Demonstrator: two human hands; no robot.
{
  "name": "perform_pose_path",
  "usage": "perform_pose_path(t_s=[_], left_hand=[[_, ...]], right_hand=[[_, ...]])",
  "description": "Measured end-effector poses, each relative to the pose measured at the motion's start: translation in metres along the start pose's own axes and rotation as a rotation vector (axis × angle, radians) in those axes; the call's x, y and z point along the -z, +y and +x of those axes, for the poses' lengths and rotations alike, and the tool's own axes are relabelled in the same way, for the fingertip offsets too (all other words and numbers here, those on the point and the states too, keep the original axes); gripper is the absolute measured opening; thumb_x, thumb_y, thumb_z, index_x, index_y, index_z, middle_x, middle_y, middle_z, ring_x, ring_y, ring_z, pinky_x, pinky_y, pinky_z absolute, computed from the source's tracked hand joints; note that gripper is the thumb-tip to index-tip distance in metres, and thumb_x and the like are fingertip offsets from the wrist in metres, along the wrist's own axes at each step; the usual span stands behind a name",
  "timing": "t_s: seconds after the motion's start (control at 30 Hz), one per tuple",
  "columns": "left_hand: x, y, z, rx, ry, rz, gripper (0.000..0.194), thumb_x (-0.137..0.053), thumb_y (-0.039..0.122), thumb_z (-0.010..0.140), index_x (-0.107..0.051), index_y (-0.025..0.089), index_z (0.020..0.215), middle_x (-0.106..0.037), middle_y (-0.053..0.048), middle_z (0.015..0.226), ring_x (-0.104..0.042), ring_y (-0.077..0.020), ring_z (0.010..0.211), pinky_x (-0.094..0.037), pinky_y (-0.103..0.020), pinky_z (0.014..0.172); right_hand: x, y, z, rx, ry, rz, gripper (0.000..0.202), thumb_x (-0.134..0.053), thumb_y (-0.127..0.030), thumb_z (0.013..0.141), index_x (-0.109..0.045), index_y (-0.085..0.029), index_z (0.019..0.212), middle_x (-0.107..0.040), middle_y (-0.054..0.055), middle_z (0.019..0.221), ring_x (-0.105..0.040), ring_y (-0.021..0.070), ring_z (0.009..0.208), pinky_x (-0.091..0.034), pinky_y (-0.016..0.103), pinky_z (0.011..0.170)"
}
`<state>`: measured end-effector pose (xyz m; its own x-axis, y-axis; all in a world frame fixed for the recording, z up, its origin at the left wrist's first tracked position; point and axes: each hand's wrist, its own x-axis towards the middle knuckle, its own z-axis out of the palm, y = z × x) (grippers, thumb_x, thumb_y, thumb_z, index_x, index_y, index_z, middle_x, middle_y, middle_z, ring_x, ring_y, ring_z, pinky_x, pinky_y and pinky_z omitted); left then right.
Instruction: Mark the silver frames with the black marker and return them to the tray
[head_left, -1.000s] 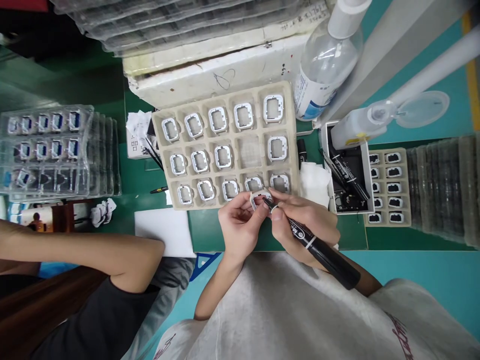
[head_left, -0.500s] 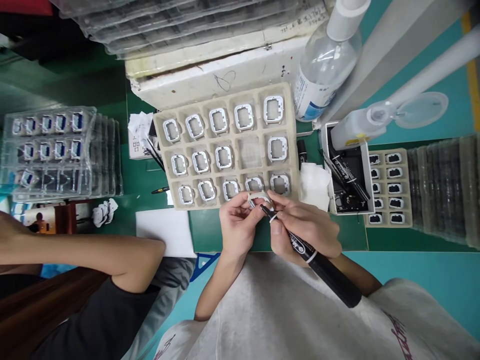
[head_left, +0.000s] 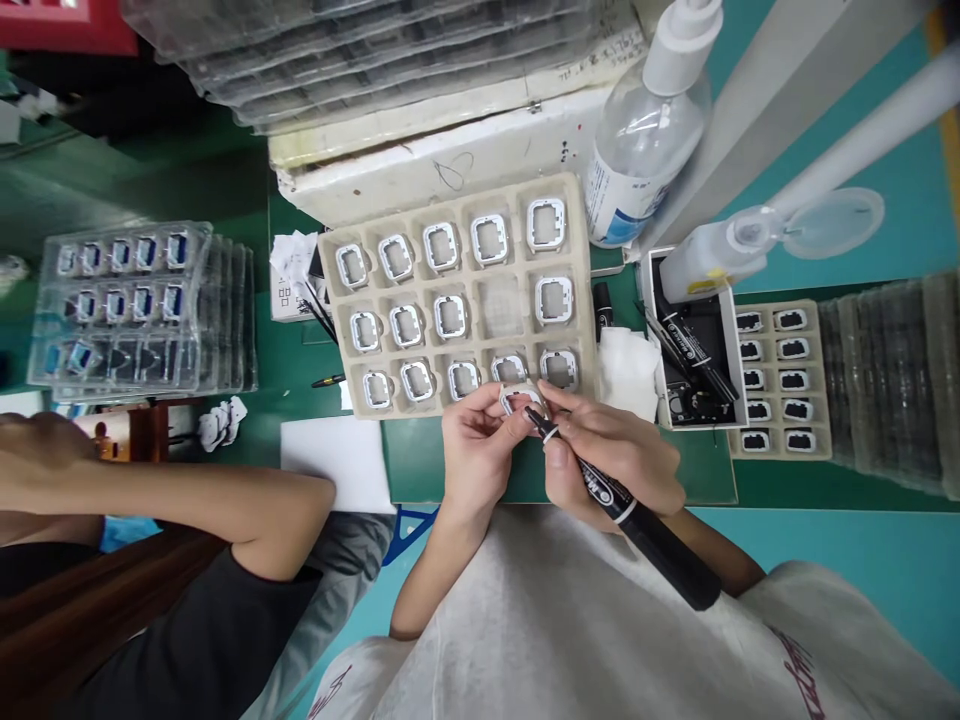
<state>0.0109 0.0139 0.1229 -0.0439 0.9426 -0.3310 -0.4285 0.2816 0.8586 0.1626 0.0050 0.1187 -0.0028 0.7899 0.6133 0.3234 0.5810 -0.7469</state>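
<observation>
Between the fingertips of my left hand (head_left: pixel 478 445) is a small silver watch-case-like frame (head_left: pixel 516 396), held just over the near edge of the beige tray (head_left: pixel 484 285). My right hand (head_left: pixel 615 460) grips a black marker pen (head_left: pixel 622 505), its tip pointing at the frame and its thick end toward my body. The right forefinger also reaches the frame's side. Whether the tip touches the frame is hard to tell. Similar silver frames (head_left: pixel 489 240) sit in the tray's compartments; one compartment in the middle row holds none.
Right of the tray stand a pump bottle (head_left: pixel 626 160), folded white tissue (head_left: pixel 628 372) and a white box (head_left: pixel 739 400) with markers. Farther right is another beige tray (head_left: pixel 817 400). A co-worker's arm (head_left: pixel 225 500) rests at left, near stacked clear trays (head_left: pixel 202 310).
The held frame has tilted so that more of its opening shows. My hands and the marker have barely moved. The whole view has shifted slightly, and the co-worker's hand appears in it.
</observation>
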Motion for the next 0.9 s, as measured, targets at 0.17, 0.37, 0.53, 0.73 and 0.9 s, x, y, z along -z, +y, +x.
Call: perform_pose_path(t_s=[0.17, 0.37, 0.53, 0.73, 0.9], left_hand=[[0.001, 0.003, 0.001, 0.025, -0.047, -0.04, 0.03, -0.114, 0.039, 0.074, -0.09, 0.022, 0.082, -0.081, 0.001, 0.071, -0.07, -0.0089, 0.059, -0.063, -0.018, 0.067], [-0.001, 0.002, -0.003, -0.001, 0.054, 0.038, 0.035, -0.113, 0.044, 0.074, -0.088, 0.02, 0.079, -0.077, 0.002, 0.066, -0.067, -0.0101, 0.055, -0.061, -0.019, 0.06], [-0.004, 0.002, -0.008, -0.073, 0.113, 0.201, 0.03, -0.108, 0.043, 0.079, -0.088, 0.02, 0.083, -0.083, -0.002, 0.073, -0.074, -0.0144, 0.063, -0.061, -0.021, 0.06], [-0.008, 0.009, -0.012, -0.18, 0.102, 0.404, 0.024, -0.103, 0.035, 0.084, -0.085, 0.019, 0.084, -0.084, -0.003, 0.073, -0.078, -0.0178, 0.062, -0.065, -0.024, 0.062], [-0.003, 0.007, -0.014, -0.268, 0.088, 0.554, 0.016, -0.093, 0.035, 0.097, -0.09, 0.02, 0.096, -0.088, -0.004, 0.084, -0.083, -0.0194, 0.073, -0.066, -0.026, 0.07]], right_hand=[[0.001, 0.0, -0.001, 0.169, 0.025, -0.093, 0.033, -0.072, -0.009, 0.108, -0.07, -0.021, 0.139, -0.083, 0.002, 0.088, -0.091, 0.0287, 0.1, -0.084, 0.04, 0.087], [-0.008, -0.003, 0.003, 0.141, 0.119, -0.101, 0.021, -0.07, -0.01, 0.111, -0.072, -0.023, 0.128, -0.083, -0.001, 0.087, -0.091, 0.0245, 0.099, -0.084, 0.036, 0.092], [-0.01, -0.001, 0.002, 0.082, 0.144, -0.04, 0.017, -0.072, -0.012, 0.111, -0.073, -0.027, 0.12, -0.085, -0.001, 0.095, -0.09, 0.0229, 0.091, -0.084, 0.038, 0.092], [-0.003, -0.005, -0.002, -0.113, 0.124, 0.063, 0.019, -0.078, -0.014, 0.109, -0.075, -0.03, 0.119, -0.088, 0.001, 0.106, -0.091, 0.0277, 0.104, -0.083, 0.04, 0.095], [0.001, -0.008, -0.003, -0.191, 0.11, 0.135, 0.014, -0.079, -0.016, 0.109, -0.074, -0.027, 0.114, -0.089, 0.001, 0.11, -0.09, 0.0277, 0.112, -0.081, 0.036, 0.096]])
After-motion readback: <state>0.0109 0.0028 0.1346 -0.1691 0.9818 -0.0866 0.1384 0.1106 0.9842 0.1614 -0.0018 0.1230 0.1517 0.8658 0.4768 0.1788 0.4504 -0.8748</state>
